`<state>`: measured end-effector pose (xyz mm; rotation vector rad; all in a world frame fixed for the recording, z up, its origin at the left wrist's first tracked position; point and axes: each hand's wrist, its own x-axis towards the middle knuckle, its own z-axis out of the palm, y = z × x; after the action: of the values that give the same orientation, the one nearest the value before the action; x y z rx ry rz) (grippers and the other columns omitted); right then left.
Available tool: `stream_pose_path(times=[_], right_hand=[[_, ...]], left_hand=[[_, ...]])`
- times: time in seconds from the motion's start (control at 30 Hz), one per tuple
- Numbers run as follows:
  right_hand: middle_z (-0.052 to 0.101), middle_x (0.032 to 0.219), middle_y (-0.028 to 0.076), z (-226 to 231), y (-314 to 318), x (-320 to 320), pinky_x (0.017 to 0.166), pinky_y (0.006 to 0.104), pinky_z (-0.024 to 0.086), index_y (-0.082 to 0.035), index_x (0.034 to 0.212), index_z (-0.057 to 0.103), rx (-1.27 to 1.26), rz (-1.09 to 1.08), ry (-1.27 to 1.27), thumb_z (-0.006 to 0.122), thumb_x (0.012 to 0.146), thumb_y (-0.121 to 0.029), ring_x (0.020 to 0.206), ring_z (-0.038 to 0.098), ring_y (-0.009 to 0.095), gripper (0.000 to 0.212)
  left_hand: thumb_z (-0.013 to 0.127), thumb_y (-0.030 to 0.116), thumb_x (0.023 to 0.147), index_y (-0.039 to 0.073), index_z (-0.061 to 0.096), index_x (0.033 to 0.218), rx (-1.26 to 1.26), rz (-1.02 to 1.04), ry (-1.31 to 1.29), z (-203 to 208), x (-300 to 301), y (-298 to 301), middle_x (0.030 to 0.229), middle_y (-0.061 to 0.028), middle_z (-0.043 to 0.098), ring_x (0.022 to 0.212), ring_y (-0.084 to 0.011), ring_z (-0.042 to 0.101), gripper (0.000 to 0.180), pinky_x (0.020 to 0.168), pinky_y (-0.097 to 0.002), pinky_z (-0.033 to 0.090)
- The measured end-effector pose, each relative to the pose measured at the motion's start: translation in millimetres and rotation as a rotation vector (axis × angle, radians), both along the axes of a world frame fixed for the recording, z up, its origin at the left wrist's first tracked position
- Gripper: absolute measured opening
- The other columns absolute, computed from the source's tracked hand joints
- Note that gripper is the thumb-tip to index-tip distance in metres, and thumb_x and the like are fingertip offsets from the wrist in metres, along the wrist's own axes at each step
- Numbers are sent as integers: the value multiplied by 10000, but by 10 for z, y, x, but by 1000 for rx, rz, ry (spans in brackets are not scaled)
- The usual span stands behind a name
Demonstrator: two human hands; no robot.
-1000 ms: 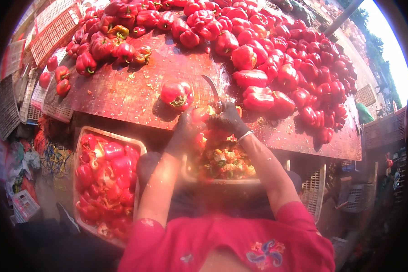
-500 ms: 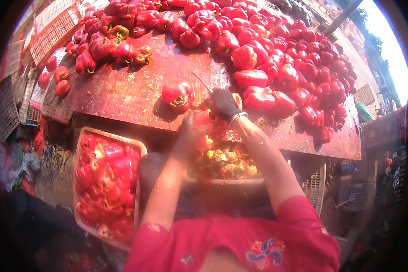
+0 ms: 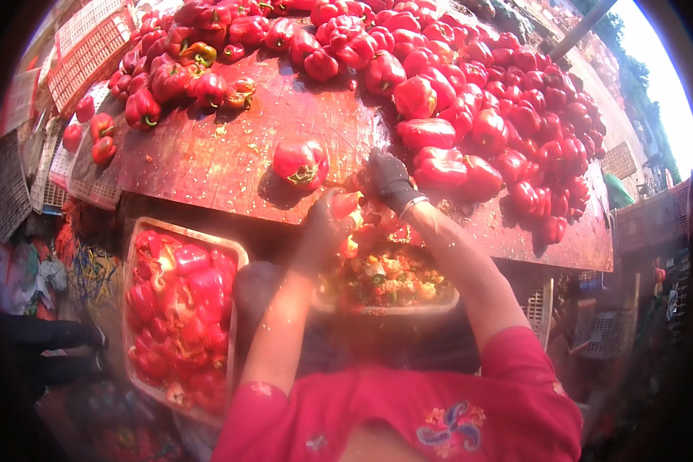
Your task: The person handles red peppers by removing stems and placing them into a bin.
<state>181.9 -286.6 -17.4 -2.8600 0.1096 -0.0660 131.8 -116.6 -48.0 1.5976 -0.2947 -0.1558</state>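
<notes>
My left hand point(image 3: 325, 227), fingers curled, holds a cut red bell pepper point(image 3: 347, 206) above the front edge of the table. Beside it, my right hand point(image 3: 391, 179) wears a dark glove and is closed near the pepper; the thin knife it gripped a moment ago is hidden now. Below both hands stands a tub point(image 3: 385, 309) of pepper cores and seedy scraps. A whole red bell pepper point(image 3: 300, 163) sits on the table just left of my hands, its stem end toward me.
A large heap of red peppers point(image 3: 489, 131) covers the far and right parts of the wooden table point(image 3: 215, 165). At my left stands a pale crate point(image 3: 240, 254) of hollowed red peppers. Plastic crates point(image 3: 92, 61) are stacked far left. A person's dark-clad legs point(image 3: 50, 339) show at lower left.
My right hand has turned and moved slightly right, and the thin blade that stuck out from it no longer shows. More of the scrap tub is visible. Dark-clad legs have appeared at left.
</notes>
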Motion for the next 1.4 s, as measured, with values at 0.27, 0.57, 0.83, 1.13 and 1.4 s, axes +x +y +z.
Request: stream_pose_path(times=[0.27,0.57,0.83,1.13,1.4], right_hand=[[614,730,117,222,-65,36,595,338,464,-19,865,512,708,-80,-444,704,733,-198,659,588,209,294],[547,722,-4,119,-365,-1131,483,176,369,-17,1022,553,692,23,-581,612,823,-77,562,471,49,216],[543,630,-1,-132,-155,-1425,444,209,396,-31,841,594,622,-77,-509,620,774,-152,500,487,80,141],[548,596,11,-372,-158,-1447,478,230,387,-23,706,601,474,-18,-479,658,754,-119,523,483,95,122],[559,695,-2,-61,265,-1728,479,211,405,-23,997,541,1042,-84,32,618,819,-180,553,490,57,249]], left_hand=[[582,85,618,-19,530,1032,-181,34,71,-27,55,166,898,-145,606,869,-209,591,430,772,-317,464],[567,9,661,16,504,1066,220,497,-404,1064,-439,1755,880,-105,587,801,-174,584,410,701,-293,469],[553,22,624,13,492,1097,1120,864,-307,1136,-2164,3446,1030,-199,539,987,-365,523,477,867,-404,424],[599,204,774,57,545,953,1248,778,-219,-492,-2856,3470,1009,-175,518,962,-352,460,238,865,-459,352],[543,238,817,48,621,806,1246,466,-109,-851,-2707,3335,851,-205,546,847,-375,479,206,794,-463,375]])
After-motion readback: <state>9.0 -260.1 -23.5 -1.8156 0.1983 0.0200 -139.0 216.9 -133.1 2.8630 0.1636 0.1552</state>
